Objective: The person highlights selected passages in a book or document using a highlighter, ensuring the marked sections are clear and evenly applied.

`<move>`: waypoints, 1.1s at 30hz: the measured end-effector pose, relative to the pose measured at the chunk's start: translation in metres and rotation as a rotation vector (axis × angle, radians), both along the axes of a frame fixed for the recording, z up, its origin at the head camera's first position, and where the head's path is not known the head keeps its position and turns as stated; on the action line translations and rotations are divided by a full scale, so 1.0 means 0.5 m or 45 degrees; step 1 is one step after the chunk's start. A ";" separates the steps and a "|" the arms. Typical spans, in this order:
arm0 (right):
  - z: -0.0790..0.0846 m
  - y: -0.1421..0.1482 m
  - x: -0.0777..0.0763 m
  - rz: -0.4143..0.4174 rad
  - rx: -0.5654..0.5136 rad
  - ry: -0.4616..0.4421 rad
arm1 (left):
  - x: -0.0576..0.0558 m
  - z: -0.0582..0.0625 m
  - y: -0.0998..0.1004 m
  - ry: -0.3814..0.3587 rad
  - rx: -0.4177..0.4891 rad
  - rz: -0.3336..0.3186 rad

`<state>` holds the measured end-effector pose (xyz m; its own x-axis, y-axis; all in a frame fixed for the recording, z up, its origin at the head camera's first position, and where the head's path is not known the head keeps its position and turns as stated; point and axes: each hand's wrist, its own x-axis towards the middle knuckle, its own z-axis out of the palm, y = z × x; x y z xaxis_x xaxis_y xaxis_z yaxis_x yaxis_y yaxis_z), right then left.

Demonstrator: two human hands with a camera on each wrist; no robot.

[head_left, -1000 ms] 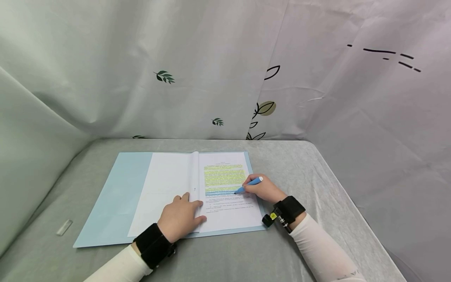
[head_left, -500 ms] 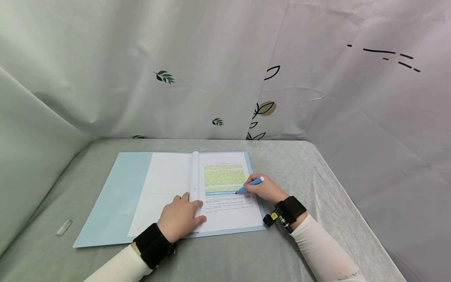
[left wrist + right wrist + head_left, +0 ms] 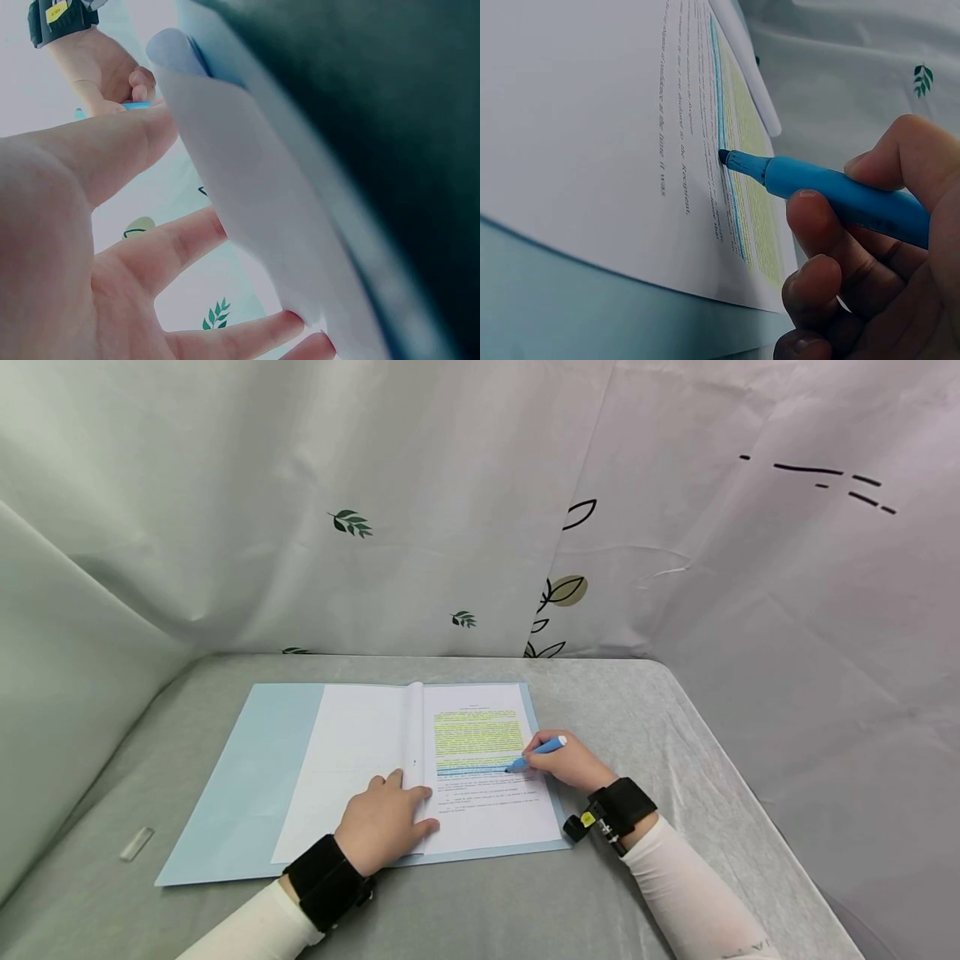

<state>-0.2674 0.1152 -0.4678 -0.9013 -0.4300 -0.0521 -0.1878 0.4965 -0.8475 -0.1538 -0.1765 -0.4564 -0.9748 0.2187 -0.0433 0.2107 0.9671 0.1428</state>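
Note:
A blue highlighter [image 3: 840, 195] is pinched between the thumb and fingers of my right hand [image 3: 573, 763]. Its dark chisel tip touches the printed right page [image 3: 487, 827], at the blue line just under a block of yellow-highlighted text. My left hand [image 3: 382, 824] lies with spread fingers on the white left page [image 3: 330, 768], its thumb and index finger reaching over the fold. In the left wrist view the left fingertips [image 3: 289, 321] press the curved sheet. Both pages sit in an open light-blue folder [image 3: 225, 802].
A small clear, whitish strip [image 3: 137, 844] lies on the grey cloth-covered table [image 3: 480, 910], left of the folder. Behind the table hangs a pale curtain [image 3: 420, 510] with leaf prints. Each wrist wears a black strap [image 3: 621, 804].
My right hand has slid slightly to the right with the highlighter, and the blue line on the page has grown in that direction. The left hand stays in place.

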 end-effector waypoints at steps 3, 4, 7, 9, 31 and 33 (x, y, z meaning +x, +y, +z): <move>0.001 0.002 0.000 0.000 -0.008 0.003 | 0.000 -0.001 0.000 -0.001 0.002 -0.001; 0.001 0.003 0.000 0.000 -0.007 0.004 | 0.000 -0.001 0.000 -0.002 0.002 -0.002; 0.002 0.005 0.000 0.000 -0.004 0.002 | -0.001 -0.002 -0.001 -0.002 0.002 -0.002; 0.001 0.007 0.000 -0.003 0.009 0.003 | -0.001 -0.002 -0.001 -0.002 0.001 -0.001; -0.001 0.027 -0.005 -0.032 0.026 -0.019 | -0.002 -0.001 0.000 -0.007 0.009 0.000; -0.003 0.030 -0.006 -0.027 0.028 -0.018 | -0.002 -0.002 0.001 -0.008 0.008 0.002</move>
